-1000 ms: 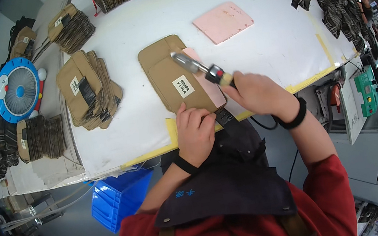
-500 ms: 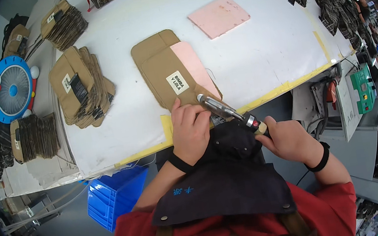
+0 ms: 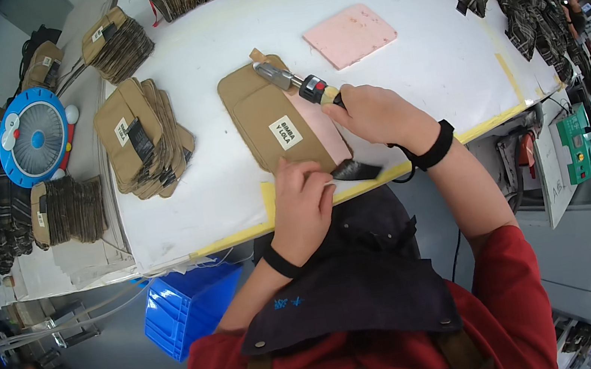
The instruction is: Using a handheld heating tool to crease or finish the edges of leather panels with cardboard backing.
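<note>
Far left on the tabletop [image 3: 439, 74], a fanned stack of tan fabric panels [image 3: 125, 125] stands well apart from the work; then comes the piece itself, a flat tan fabric panel with rounded corners and a white label [image 3: 246, 131], lying ahead of the person, its long axis running away from the body, far end leaning left. At its near edge, the left hand [image 3: 300, 203] has fingertips down on the fabric; whether the thumb pinches it, I can't tell. Across the far end sits the narrow metal head of a handheld tool with a black-and-red collar [image 3: 312, 88], slanting up-left over the panel; contact is unclear. Beside the left thumb, a glossy black strip [image 3: 358, 170] juts rightward, and a flat pink rectangular sheet [image 3: 350, 35] lies beyond. On the right, the right hand [image 3: 380, 112] is wrapped firmly round the tool's handle: left hand nearer the panel's near edge, right hand's tool spanning its far end.
</note>
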`<action>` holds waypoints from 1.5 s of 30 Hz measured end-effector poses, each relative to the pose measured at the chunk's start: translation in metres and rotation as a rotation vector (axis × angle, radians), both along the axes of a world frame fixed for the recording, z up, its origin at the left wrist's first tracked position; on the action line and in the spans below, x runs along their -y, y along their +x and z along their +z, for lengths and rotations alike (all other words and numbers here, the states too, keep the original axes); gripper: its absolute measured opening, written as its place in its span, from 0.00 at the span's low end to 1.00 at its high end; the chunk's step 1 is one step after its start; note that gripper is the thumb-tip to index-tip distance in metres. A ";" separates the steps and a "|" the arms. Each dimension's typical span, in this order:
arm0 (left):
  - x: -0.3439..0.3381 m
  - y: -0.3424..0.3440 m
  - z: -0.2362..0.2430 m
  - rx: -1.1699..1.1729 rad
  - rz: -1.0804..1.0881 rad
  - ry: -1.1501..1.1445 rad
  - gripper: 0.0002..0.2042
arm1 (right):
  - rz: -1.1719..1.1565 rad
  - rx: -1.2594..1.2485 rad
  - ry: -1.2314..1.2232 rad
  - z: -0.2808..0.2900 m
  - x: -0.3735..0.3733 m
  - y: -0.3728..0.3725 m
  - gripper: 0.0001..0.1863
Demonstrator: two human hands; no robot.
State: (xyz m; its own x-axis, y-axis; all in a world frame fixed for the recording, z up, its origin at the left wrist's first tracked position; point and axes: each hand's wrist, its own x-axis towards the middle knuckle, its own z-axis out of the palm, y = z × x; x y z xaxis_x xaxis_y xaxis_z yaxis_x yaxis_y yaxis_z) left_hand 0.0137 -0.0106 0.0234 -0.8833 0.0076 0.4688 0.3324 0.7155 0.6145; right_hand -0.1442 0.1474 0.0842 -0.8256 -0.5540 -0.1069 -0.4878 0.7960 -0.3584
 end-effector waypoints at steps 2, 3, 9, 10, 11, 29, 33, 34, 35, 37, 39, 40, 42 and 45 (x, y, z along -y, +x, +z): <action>0.009 0.003 0.014 0.052 0.056 0.064 0.14 | -0.087 0.222 -0.107 0.003 0.002 -0.002 0.20; 0.017 0.004 0.018 0.073 0.132 0.091 0.16 | -0.177 0.446 -0.212 0.005 0.002 -0.004 0.20; 0.053 0.002 0.012 0.224 0.118 0.076 0.19 | -0.320 0.556 -0.530 -0.014 0.000 0.013 0.14; 0.054 0.002 0.010 0.225 0.126 0.061 0.19 | -0.324 0.570 -0.563 -0.014 0.002 0.015 0.13; 0.055 0.001 0.009 0.224 0.133 0.046 0.18 | -0.328 0.581 -0.596 -0.013 0.003 0.016 0.13; 0.057 0.004 0.026 0.271 -0.047 -0.303 0.27 | -0.421 0.616 -1.002 -0.014 -0.026 0.038 0.15; 0.073 0.008 0.033 0.296 -0.049 -0.509 0.27 | -0.502 0.588 -0.940 -0.012 -0.050 0.033 0.11; 0.079 0.008 0.033 0.310 -0.044 -0.519 0.26 | -0.503 0.591 -0.939 -0.012 -0.053 0.032 0.10; 0.082 0.008 0.034 0.326 -0.043 -0.532 0.26 | -0.503 0.592 -0.935 -0.014 -0.052 0.032 0.10; 0.082 0.005 0.037 0.350 -0.046 -0.510 0.24 | -0.504 0.632 -0.950 -0.017 -0.049 0.032 0.10; 0.081 0.001 0.037 0.338 -0.068 -0.511 0.25 | -0.487 0.649 -0.929 -0.021 -0.045 0.032 0.11; 0.082 0.001 0.035 0.340 -0.066 -0.513 0.25 | -0.472 0.662 -0.908 -0.022 -0.042 0.032 0.11; 0.082 0.001 0.031 0.304 -0.109 -0.473 0.25 | -0.458 0.657 -0.904 -0.017 -0.031 0.038 0.11; 0.080 0.002 0.033 0.352 -0.134 -0.423 0.25 | -0.455 0.653 -0.911 -0.032 -0.030 0.037 0.13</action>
